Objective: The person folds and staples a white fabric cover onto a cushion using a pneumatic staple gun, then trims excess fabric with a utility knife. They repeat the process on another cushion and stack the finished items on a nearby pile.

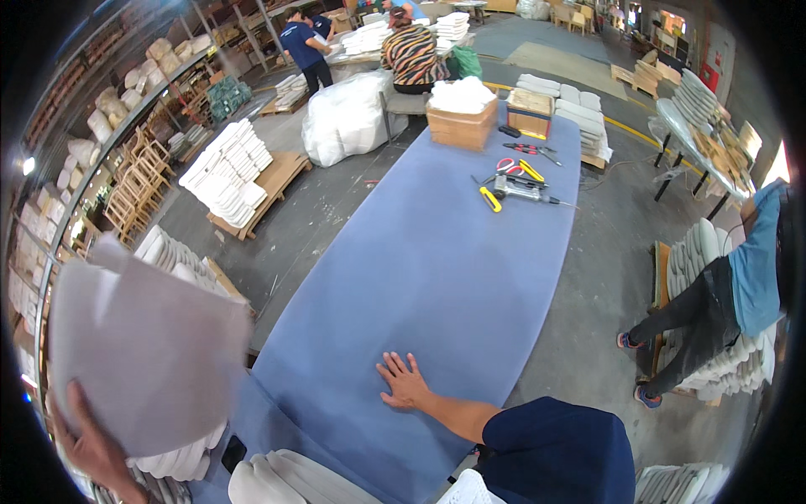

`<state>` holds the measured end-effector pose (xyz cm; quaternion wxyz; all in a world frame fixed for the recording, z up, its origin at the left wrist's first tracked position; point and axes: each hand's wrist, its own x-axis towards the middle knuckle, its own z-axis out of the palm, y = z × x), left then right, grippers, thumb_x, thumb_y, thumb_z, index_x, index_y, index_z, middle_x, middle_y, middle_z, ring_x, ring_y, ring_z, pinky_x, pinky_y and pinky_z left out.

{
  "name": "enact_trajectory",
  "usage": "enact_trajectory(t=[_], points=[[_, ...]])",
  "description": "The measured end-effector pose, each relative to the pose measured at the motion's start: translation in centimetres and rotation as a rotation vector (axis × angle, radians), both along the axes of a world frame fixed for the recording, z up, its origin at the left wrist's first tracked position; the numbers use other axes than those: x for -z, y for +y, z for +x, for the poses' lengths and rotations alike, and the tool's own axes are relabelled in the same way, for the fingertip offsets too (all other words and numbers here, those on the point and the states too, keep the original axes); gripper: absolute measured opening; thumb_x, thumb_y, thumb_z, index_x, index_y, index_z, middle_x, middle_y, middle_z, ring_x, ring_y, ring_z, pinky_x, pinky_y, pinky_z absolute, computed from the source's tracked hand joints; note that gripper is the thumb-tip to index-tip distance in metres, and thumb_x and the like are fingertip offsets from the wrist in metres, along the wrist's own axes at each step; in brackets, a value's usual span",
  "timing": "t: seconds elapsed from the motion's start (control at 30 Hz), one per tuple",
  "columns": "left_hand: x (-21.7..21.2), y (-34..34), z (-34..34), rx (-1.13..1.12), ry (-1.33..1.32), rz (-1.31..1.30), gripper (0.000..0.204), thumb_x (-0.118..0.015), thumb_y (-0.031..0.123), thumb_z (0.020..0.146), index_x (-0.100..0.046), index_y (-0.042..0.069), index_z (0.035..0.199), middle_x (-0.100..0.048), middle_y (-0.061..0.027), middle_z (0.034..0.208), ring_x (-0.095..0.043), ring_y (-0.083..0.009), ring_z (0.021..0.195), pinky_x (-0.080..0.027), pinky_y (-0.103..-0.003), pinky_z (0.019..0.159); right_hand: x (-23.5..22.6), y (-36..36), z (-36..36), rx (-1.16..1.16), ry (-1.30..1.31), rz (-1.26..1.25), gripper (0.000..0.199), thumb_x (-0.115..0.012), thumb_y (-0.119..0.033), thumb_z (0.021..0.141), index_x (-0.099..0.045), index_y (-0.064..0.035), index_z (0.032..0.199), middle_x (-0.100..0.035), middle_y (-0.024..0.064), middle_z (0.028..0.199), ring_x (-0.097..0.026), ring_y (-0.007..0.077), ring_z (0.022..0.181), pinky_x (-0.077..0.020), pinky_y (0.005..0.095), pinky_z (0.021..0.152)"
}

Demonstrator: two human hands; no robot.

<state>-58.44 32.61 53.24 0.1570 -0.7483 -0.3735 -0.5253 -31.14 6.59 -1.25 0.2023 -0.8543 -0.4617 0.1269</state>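
Note:
My left hand (94, 445) grips the lower edge of a beige-grey seat pad (147, 344), raised off the left side of the table and slightly blurred. My right hand (405, 386) lies flat on the blue-covered table (403, 277), fingers spread, holding nothing. Along the near edge, beside my body, sits a stack of light seat pads (290, 480). A black phone (234, 454) lies between that stack and the raised pad.
Toward the table's far end lie a grey power tool (516, 189), red-handled scissors (509, 166), a yellow utility knife (490, 199) and pliers (520, 148). Beyond stands a cardboard box (462, 128) with white stuffing. A co-worker (739, 269) stands at right; pallets of pads flank the table.

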Motion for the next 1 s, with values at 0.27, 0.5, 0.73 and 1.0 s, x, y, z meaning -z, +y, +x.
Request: enact_trajectory(t=[0.27, 0.5, 0.73, 1.0], points=[[21.1, -11.1, 19.7, 0.328, 0.103, -0.412, 0.054, -0.072, 0.034, 0.097, -0.064, -0.008, 0.13, -0.069, -0.0261, 0.126, -0.065, -0.0387, 0.119, -0.046, -0.043, 0.106, 2.3, -15.5, 7.3, -0.068, 0.55, 0.271, 0.038, -0.062, -0.035, 0.096, -0.069, -0.0097, 0.124, -0.074, 0.0133, 0.113, -0.071, 0.032, 0.103, -0.0551, 0.0412, 0.091], [21.4, -21.9, 26.7, 0.385, -0.004, -0.398, 0.05, -0.068, 0.031, 0.1, -0.061, -0.003, 0.136, -0.066, -0.0224, 0.133, -0.065, -0.0379, 0.116, -0.048, -0.043, 0.102, 7.7, -49.7, 5.2, 0.844, 0.666, 0.081, 0.029, -0.064, -0.031, 0.094, -0.076, -0.0059, 0.1, -0.076, 0.0122, 0.084, -0.076, 0.0235, 0.077, -0.0573, 0.0376, 0.071], [20.6, -27.1, 34.2, 0.424, 0.014, -0.33, 0.066, -0.072, 0.036, 0.096, -0.048, 0.009, 0.152, -0.063, -0.0228, 0.139, -0.063, -0.0383, 0.123, -0.047, -0.044, 0.104, 17.2, -63.3, 8.4, 0.14, 0.559, -0.591, 0.026, -0.057, -0.023, 0.084, -0.075, -0.0047, 0.081, -0.074, 0.0228, 0.086, -0.074, 0.0379, 0.082, -0.0559, 0.0541, 0.072], [24.2, -26.9, 43.4, 0.232, 0.16, -0.408, 0.086, -0.072, 0.057, 0.089, -0.038, 0.018, 0.158, -0.061, -0.019, 0.142, -0.064, -0.0462, 0.116, -0.052, -0.052, 0.094, 9.9, -55.4, 13.5, 0.921, 1.082, 0.467, 0.027, -0.058, -0.03, 0.103, -0.069, -0.0064, 0.107, -0.072, 0.0048, 0.097, -0.069, 0.0161, 0.072, -0.0544, 0.0301, 0.057]])
